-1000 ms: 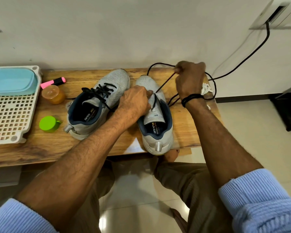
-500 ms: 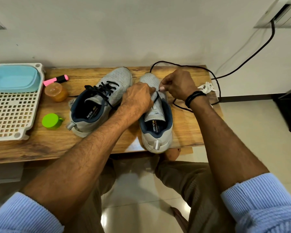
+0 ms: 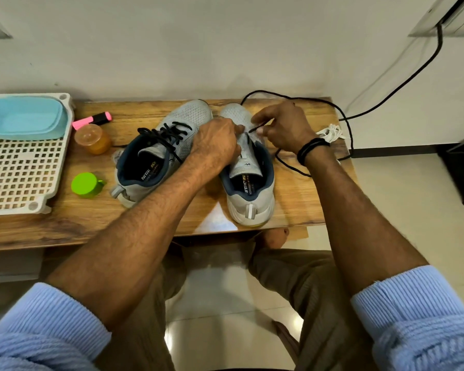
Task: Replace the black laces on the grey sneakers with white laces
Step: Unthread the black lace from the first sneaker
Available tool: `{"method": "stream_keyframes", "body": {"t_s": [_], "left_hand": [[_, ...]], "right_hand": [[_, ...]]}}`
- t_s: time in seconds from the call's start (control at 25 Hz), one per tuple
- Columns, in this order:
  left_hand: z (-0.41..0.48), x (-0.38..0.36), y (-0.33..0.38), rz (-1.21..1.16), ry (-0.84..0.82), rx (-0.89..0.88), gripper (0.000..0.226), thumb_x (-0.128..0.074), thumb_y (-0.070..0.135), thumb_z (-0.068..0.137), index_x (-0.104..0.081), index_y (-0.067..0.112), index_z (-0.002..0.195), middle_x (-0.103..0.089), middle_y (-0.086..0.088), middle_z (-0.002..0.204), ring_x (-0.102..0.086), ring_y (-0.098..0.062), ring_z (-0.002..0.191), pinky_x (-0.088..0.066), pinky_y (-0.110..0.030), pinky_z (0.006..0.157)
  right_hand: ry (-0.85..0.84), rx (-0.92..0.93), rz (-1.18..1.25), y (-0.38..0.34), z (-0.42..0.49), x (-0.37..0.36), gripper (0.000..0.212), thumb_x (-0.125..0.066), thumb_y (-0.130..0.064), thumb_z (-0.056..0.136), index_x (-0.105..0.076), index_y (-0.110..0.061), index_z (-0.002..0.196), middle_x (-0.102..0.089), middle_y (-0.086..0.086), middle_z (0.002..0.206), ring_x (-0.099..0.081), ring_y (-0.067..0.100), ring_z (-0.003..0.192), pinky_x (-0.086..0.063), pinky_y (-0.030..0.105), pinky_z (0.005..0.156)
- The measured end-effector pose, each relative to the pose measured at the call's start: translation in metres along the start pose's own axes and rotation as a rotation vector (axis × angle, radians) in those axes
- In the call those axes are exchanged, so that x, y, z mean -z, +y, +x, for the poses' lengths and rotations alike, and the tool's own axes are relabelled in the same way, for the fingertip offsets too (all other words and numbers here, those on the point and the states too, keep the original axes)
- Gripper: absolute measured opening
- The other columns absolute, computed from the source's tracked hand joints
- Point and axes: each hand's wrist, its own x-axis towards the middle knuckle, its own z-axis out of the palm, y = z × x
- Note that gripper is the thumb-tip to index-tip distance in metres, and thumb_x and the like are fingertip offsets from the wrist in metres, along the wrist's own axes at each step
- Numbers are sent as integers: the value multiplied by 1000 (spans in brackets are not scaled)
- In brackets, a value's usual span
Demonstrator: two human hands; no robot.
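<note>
Fingers of the right hand are pinching the tip of the loosened black lace between thumb and forefinger, just over the front eyelets of the right-side sneaker. That lace is trailing off to the right, looping across the far right part of the wooden table and under the wrist, which is wearing a black wristband. Fingers of the left hand are curling over the left flank of the same sneaker and gripping its upper beside the tongue; the fingertips themselves are partly hidden. Both grey sneakers are standing with heels toward the near edge – the right-side one is sitting at mid-table, its heel at the near edge. The left-side sneaker is lying just beside it, angled, and is carrying its own laced black lace. A bundle of white laces is resting near the far right corner, just beyond the right wrist. A black cable is running down from a wall socket toward that corner. At the left, a white perforated tray is holding a blue tub; between tray and sneakers are lying a pink highlighter, an orange jar and a green cap.
</note>
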Motion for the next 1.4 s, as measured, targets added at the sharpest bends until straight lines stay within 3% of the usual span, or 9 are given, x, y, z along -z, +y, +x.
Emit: {"method": "stream_keyframes", "body": {"t_s": [0.32,0.52,0.64,0.8,1.08,1.4], "left_hand": [[1,5,3,81,-19,-6,46,-58,24,97,-55,36,141,-50,-9,138,-56,-31,119,-47,-43,91],[8,6,4,109,41,-92,45,-73,47,85,-69,20,122,-53,-9,130,-52,-30,120,-48,-44,90],[16,5,12,128,59,-187,33,-77,31,83,-72,8,107,-61,-15,117,-58,-32,110,-48,-41,83],[17,4,13,131,40,-235,20,-66,21,86,-74,8,100,-68,-17,99,-64,-36,95,-49,-42,74],[16,-2,8,179,68,-262,21,-63,19,92,-72,5,105,-68,-20,100,-63,-36,94,-39,-38,66],[9,-7,15,221,127,-270,22,-49,10,97,-69,4,105,-67,-19,96,-64,-34,89,-38,-36,65]], "right_hand": [[-16,-52,32,5,4,-17,7,-72,-20,87,-76,-17,92,-71,-3,88,-59,9,83,-44,22,78],[-11,-66,7,5,4,-18,7,-66,-20,90,-66,-23,84,-64,-7,86,-55,9,82,-37,21,73],[-8,-54,-22,2,3,-18,8,-64,-19,91,-64,-24,85,-62,-7,87,-53,11,84,-35,23,72],[11,-71,18,3,-2,-17,4,-65,-21,92,-68,-19,91,-62,-7,89,-52,10,84,-33,21,71],[22,-99,86,2,-3,-18,7,-69,-25,90,-65,-23,85,-63,-9,85,-56,9,83,-37,21,71],[80,-90,-147,-4,0,-19,16,-54,-22,95,-68,-13,99,-71,6,103,-62,28,99,-37,31,76]]}}
